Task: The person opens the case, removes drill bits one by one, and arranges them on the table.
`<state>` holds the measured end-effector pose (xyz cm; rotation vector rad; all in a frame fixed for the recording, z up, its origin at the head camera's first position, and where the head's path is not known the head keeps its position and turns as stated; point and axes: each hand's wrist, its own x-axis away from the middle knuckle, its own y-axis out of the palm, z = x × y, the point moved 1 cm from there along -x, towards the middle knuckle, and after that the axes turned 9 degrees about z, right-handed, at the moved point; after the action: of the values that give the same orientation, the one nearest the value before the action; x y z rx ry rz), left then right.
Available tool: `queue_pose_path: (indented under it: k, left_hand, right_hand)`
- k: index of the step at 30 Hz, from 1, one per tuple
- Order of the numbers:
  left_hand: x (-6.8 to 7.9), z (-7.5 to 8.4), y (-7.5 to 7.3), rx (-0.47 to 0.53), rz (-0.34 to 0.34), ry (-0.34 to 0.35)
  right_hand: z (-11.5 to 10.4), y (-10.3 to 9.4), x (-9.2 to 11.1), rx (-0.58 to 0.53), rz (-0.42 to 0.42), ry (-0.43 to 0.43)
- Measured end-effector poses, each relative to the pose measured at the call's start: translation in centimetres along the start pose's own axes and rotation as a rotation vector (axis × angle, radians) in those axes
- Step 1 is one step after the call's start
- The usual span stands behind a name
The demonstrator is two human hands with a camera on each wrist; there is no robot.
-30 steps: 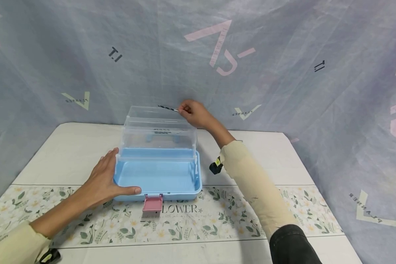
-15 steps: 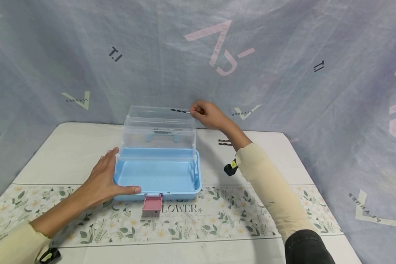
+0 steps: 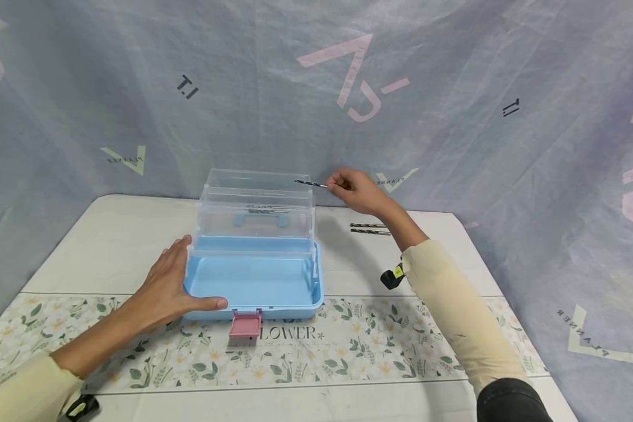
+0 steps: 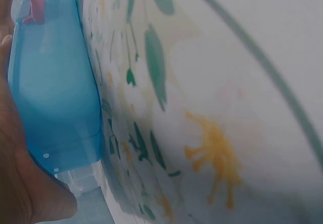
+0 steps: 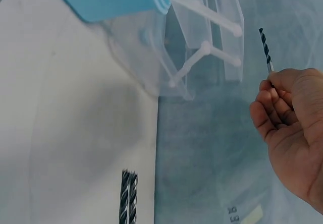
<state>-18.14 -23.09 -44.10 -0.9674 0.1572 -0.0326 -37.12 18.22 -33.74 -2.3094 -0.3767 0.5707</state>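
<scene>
One drill bit (image 3: pixel 311 183) pinched in right hand (image 3: pixel 356 190), above blue box's (image 3: pixel 295 314) right rear | left hand (image 3: pixel 170 281) spread wide at box's left front | step: probably unloading | two bits (image 3: pixel 370 232) lie right of box; next likely calls for lowering alongside.

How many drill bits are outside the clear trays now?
3: one bit pinched by the right hand, two bits on the table right of the box. The arm may hide others.
</scene>
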Motion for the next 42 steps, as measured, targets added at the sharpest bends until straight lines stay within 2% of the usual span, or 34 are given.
queue_pose_path:
  k: [12, 24, 33, 42]
  left_hand:
    - [-0.3, 0.3, -0.2, -0.007, 0.017, 0.014]
    - [-0.3, 0.3, -0.2, -0.003, 0.012, 0.011]
    - [-0.2, 0.2, 0.0, -0.002, 0.013, 0.019]
    - [-0.1, -0.1, 0.0, -0.01, 0.017, 0.018]
  right_hand:
    - [2.5, -2.1, 2.4, 0.045, -0.014, 0.0]
    - [5.8, -3.0, 5.8, 0.095, -0.047, 0.075]
    - [8.8, -3.0, 8.0, 0.137, -0.062, 0.111]
    - [11.0, -2.6, 10.0, 0.178, -0.076, 0.208]
